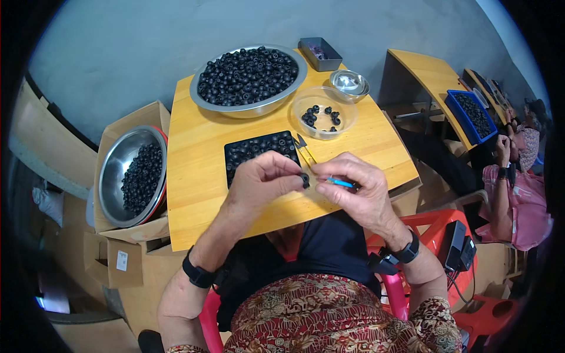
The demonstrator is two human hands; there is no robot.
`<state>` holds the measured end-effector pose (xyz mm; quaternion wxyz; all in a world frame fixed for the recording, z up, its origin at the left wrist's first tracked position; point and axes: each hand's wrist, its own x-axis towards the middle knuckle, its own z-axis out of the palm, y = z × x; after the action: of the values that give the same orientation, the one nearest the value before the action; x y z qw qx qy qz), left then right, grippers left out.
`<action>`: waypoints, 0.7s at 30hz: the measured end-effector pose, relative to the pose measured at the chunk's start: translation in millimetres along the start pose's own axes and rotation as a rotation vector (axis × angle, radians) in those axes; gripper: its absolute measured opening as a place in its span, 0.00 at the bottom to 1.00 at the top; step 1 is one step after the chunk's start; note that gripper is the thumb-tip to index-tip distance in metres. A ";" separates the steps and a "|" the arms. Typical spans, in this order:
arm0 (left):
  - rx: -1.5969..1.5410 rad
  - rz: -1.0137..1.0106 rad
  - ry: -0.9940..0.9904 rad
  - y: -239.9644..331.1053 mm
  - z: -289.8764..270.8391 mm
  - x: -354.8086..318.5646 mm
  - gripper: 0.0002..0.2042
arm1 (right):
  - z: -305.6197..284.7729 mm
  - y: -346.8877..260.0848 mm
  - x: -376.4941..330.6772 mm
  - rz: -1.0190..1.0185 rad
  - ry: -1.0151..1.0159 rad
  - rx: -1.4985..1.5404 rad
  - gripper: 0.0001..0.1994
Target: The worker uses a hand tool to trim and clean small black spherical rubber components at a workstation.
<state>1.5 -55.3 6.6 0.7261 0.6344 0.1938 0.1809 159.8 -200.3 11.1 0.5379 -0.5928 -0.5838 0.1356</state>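
Over the near part of the table, my left hand (262, 179) pinches a small round black part (305, 180) between thumb and fingertips. My right hand (360, 187), close beside it, grips a slim tool with a blue handle (340, 182); its working end is too small to make out. Behind my left hand lies a black square tray (226, 154) holding several similar parts, partly covered by the hand. Yellow-handled snips (305, 152) rest between this tray and a clear plastic bowl (348, 126) with several loose black parts in it.
A large metal basin (299, 82) heaped with black parts stands at the back of the table (376, 135). Beside it are a grey box (329, 61) and a small metal bowl (350, 84). Left, another basin (112, 182) leans in a cardboard box (141, 116). People work at right.
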 end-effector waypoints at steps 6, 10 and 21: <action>-0.125 -0.018 -0.019 -6.3 17.3 -14.8 0.09 | -0.1 -5.1 -13.1 0.107 -0.040 0.145 0.09; -0.169 0.013 -0.046 -6.4 25.9 -23.5 0.10 | 3.8 0.5 -21.2 0.119 0.001 0.214 0.10; -0.463 -0.168 -0.085 -19.6 32.7 -30.4 0.14 | -0.9 -2.1 -26.6 -0.053 -0.007 0.034 0.12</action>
<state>-7.6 -101.1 -7.4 0.8722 0.4397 0.1686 0.1325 151.9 -223.6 0.7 0.5490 -0.5677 -0.5988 0.1334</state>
